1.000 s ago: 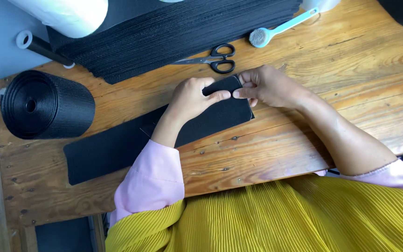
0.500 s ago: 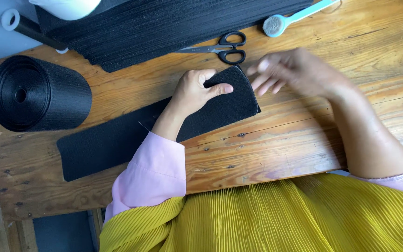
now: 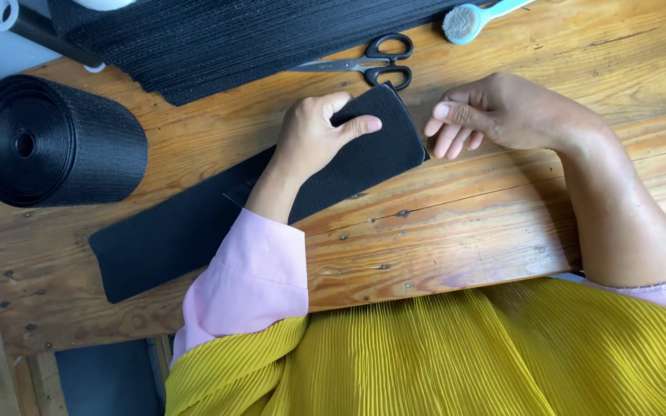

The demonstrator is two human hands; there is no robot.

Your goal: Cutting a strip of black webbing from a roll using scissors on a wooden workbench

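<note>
While the left hand presses flat black webbing strip, ribbed roll nearby

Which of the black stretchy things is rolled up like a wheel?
The black roll at the table's left end. The black strip under the left hand lies flat, and the wide black sheet at the top is spread out.
</note>
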